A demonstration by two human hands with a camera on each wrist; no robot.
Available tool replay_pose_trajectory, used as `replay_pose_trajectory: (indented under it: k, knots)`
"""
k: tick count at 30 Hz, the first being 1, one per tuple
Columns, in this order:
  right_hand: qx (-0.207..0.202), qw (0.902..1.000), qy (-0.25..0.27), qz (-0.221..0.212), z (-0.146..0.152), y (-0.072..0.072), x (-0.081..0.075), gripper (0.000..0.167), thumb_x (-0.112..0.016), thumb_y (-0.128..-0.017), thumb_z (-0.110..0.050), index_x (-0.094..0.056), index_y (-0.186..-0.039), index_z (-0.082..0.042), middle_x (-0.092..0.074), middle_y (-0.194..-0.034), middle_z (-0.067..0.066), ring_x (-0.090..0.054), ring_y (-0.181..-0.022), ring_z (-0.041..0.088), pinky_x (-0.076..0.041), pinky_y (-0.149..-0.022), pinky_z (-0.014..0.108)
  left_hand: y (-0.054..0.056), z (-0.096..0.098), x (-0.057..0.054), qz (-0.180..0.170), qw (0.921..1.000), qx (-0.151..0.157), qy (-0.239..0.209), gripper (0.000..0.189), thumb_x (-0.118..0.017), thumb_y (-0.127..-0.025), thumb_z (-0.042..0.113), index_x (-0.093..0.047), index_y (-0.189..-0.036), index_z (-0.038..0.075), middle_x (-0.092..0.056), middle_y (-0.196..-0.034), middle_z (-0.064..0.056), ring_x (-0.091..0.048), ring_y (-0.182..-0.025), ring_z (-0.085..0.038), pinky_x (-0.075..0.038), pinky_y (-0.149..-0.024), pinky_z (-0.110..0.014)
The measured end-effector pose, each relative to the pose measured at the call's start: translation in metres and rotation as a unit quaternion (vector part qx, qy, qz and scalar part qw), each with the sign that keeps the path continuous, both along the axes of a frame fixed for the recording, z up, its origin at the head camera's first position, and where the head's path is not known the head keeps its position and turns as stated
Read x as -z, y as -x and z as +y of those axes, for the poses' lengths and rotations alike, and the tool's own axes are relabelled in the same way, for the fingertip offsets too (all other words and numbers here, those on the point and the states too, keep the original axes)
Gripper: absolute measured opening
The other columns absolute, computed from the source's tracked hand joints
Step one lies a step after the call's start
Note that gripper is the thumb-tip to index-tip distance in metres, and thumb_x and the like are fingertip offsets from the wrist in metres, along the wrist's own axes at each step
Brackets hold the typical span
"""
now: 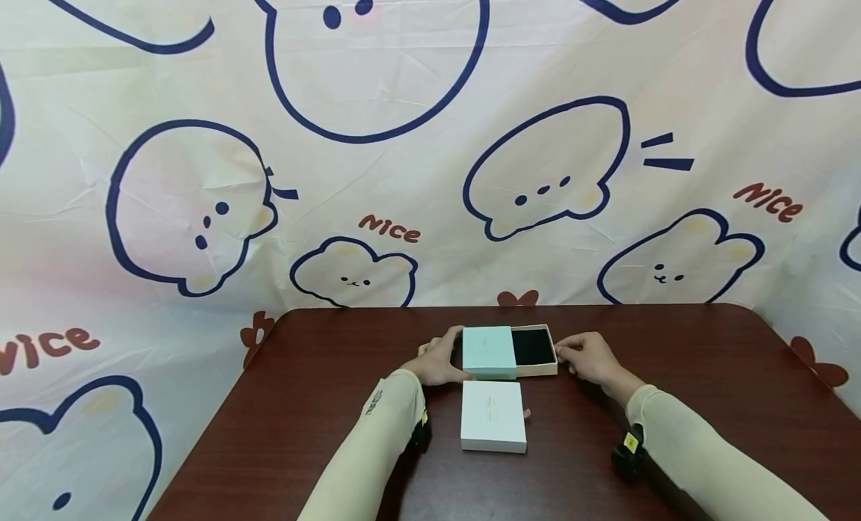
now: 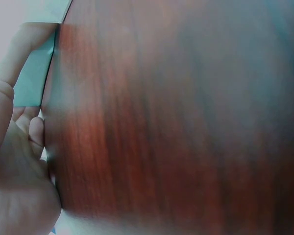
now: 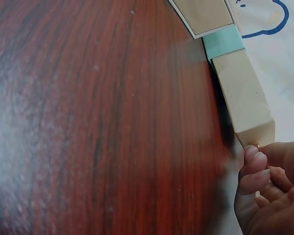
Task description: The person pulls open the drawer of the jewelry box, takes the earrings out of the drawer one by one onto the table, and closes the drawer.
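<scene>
Cream drawer [image 1: 537, 371], partly out of mint sleeve [image 1: 487, 353], pointing right, long axis left-to-right; black lining [image 1: 533, 347] shown only from head. Gripped at sleeve's left end by left hand [image 1: 437, 362]; pinched at drawer's right end by right hand [image 1: 588, 358], on reddish tab [image 3: 257, 145] shown only from right wrist. Set on surface [image 1: 269, 461], just beyond white box [image 1: 493, 416].

A dark red-brown desk [image 1: 282, 424] with rounded far corners stands before a pale, creased cloth [image 1: 430, 177] printed with blue-outlined bears [image 1: 178, 207] and brown flowers [image 1: 824, 368]. The cloth hangs left and right too. A pale sheen [image 3: 12, 132] marks the desk.
</scene>
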State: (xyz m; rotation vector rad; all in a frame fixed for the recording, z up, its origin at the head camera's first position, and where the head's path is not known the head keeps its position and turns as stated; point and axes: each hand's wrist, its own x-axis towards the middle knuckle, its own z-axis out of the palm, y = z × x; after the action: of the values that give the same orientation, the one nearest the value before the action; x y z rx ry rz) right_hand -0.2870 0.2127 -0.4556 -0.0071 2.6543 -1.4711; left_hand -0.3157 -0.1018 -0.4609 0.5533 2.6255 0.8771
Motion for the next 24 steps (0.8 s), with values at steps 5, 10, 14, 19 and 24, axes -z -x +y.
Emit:
replay_pose_trajectory:
  k: [5,10,14,19,24]
  knots:
    - [0.002,1.0000,0.002,-0.002,-0.0011,0.0000,-0.0003,0.024,-0.055,-0.101,-0.007,-0.072,-0.111,0.007,-0.063,-0.076,0.004,-0.053,-0.060,0.013,-0.045,-0.051,0.027,-0.0003,0.0000,0.0007,-0.003,1.0000,0.002,-0.002,0.102,-0.077,-0.089,0.040,-0.011,-0.162,0.015,-0.037,-0.159,-0.016,-0.034,-0.143,-0.035,-0.023,-0.111,-0.054]
    - [0.003,1.0000,0.003,-0.002,-0.0025,-0.0001,-0.0012,0.024,-0.055,-0.102,-0.007,-0.072,-0.112,0.007,-0.064,-0.077,0.004,-0.052,-0.060,0.013,-0.044,-0.051,0.027,-0.0008,-0.0001,-0.0003,-0.002,1.0000,0.000,-0.001,0.102,-0.077,-0.088,0.040,-0.011,-0.162,0.016,-0.034,-0.161,-0.015,-0.034,-0.143,-0.034,-0.024,-0.110,-0.054]
    - [0.001,1.0000,0.004,-0.006,-0.0038,-0.0004,-0.0013,0.024,-0.055,-0.102,-0.007,-0.071,-0.112,0.007,-0.063,-0.076,0.003,-0.052,-0.060,0.013,-0.044,-0.051,0.027,-0.0015,-0.0005,-0.0005,-0.002,1.0000,0.000,-0.002,0.101,-0.077,-0.088,0.040,-0.012,-0.162,0.017,-0.034,-0.161,-0.015,-0.034,-0.143,-0.034,-0.024,-0.110,-0.054]
    - [-0.001,0.9999,0.008,-0.010,-0.0050,0.0002,-0.0005,0.025,-0.054,-0.102,-0.007,-0.071,-0.113,0.007,-0.063,-0.077,0.003,-0.052,-0.060,0.012,-0.044,-0.050,0.027,-0.0011,-0.0006,-0.0003,-0.002,1.0000,0.002,-0.002,0.101,-0.077,-0.089,0.040,-0.012,-0.162,0.017,-0.037,-0.159,-0.015,-0.035,-0.142,-0.034,-0.024,-0.110,-0.053]
    - [-0.001,0.9999,0.010,-0.014,-0.0057,0.0011,-0.0002,0.025,-0.054,-0.103,-0.008,-0.070,-0.114,0.008,-0.064,-0.080,0.004,-0.052,-0.060,0.012,-0.044,-0.051,0.026,-0.0007,-0.0002,-0.0009,-0.002,1.0000,0.001,-0.002,0.101,-0.077,-0.089,0.040,-0.012,-0.162,0.017,-0.038,-0.158,-0.016,-0.035,-0.142,-0.033,-0.023,-0.111,-0.052]
